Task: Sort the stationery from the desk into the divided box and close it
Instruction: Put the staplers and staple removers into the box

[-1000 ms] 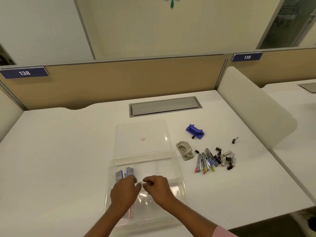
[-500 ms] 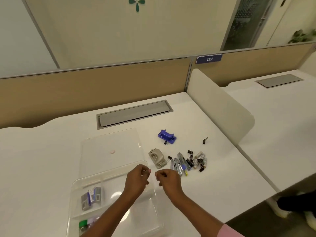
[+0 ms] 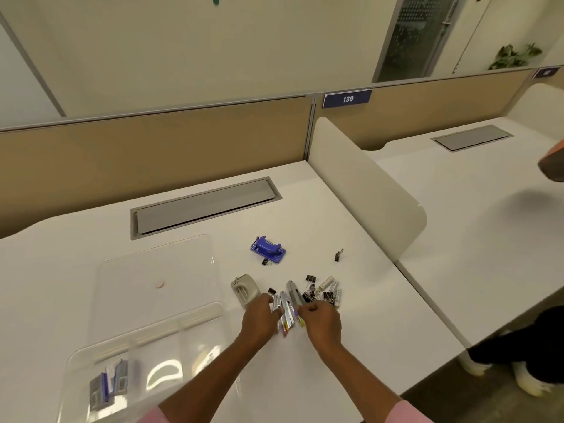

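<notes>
Both hands sit low in the centre of the frame over a bundle of slim metallic strips (image 3: 287,309) with coloured ends. The left hand (image 3: 259,319) spreads a wide grip against the bundle's left side; the right hand (image 3: 322,320) curls narrow at its right, and whether it pinches a strip I cannot tell. The clear plastic divided box (image 3: 91,355), lid (image 3: 158,270) open, lies lower left on the smooth white desk (image 3: 351,346). Tan partition panels (image 3: 152,148) stand behind.

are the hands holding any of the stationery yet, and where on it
Cannot tell for sure. Both hands, left hand and right hand, flank the row of silver clips; the fingers touch its near ends, but nothing is clearly lifted.
</notes>
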Demonstrator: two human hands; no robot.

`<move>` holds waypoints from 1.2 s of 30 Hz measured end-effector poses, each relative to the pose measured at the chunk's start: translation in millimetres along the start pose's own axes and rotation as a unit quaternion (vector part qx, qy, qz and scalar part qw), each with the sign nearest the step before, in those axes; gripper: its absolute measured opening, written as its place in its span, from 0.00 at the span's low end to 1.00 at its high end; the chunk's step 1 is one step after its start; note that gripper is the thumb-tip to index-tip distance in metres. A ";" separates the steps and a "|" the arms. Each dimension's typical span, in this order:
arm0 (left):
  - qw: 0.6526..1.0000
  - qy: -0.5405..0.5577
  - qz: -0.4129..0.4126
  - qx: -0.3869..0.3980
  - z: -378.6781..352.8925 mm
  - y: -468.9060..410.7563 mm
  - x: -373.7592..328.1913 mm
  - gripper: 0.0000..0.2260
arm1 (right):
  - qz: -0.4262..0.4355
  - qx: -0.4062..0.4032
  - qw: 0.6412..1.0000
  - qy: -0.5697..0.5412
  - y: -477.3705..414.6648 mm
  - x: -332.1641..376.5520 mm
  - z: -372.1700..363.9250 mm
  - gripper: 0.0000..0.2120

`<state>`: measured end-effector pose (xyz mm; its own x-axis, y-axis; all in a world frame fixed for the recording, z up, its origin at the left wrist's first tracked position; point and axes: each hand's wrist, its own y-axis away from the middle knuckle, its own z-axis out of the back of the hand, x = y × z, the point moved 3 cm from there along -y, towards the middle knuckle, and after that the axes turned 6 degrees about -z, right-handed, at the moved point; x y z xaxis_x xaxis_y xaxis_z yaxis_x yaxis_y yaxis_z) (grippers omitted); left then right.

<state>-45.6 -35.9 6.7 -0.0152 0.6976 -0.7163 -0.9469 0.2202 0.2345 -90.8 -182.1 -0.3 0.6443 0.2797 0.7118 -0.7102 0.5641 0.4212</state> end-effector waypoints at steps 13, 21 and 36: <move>0.986 -0.164 0.037 0.011 -19.7 -13.2 8.1 0.07 | 0.078 -0.009 0.981 0.175 -25.8 5.6 -9.4 0.16; 0.987 -0.144 0.064 0.014 -20.0 -17.6 6.6 0.11 | 0.091 0.024 0.967 0.236 -37.5 9.4 -11.9 0.18; 0.974 -0.215 0.070 0.030 -19.7 -14.6 2.4 0.09 | 0.088 0.039 0.966 0.242 -44.7 14.6 -12.5 0.13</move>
<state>-38.2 -51.0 -11.4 0.0045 0.9418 -0.3362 -0.9244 0.1321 0.3578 -46.2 -193.5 -15.7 0.5557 0.7062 0.4387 -0.8277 0.4200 0.3722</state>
